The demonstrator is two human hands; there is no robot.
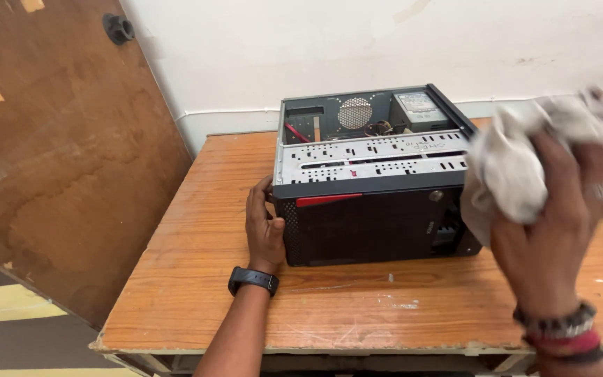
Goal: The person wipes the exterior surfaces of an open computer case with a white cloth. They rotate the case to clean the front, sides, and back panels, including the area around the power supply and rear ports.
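Note:
An open black computer case [364,223] lies on its side on a worn wooden table [197,279], its metal drive cage and power supply showing from above. My left hand [263,223] grips the case's left front corner; a black watch sits on that wrist. My right hand [560,230] is raised in front of the case's right end, shut on a crumpled white cloth [518,167], and is blurred by motion. Bracelets and a red band circle the right wrist.
The table stands against a white wall [315,49] with a thin white cable along its base. A brown wooden door [57,153] with a black knob [118,28] stands left of the table. The table's front edge is chipped.

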